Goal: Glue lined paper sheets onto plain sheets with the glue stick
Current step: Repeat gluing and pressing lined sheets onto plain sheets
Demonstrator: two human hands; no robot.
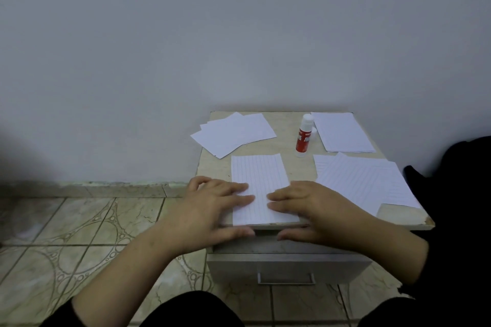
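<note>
cabinet top (297, 167) seen right of centre | lined sheet (259, 175) laid flat at its near edge, pressed under flat-fingered left hand (215, 210) and right hand (316, 207), nothing gripped | glue stick (304, 135) stood upright, upper right of sheet, apart from hands

A lined sheet (259, 180) lies flat at the table's front edge. The glue stick (304, 136) (red label, white cap) stands upright behind it, between two paper stacks.
</note>
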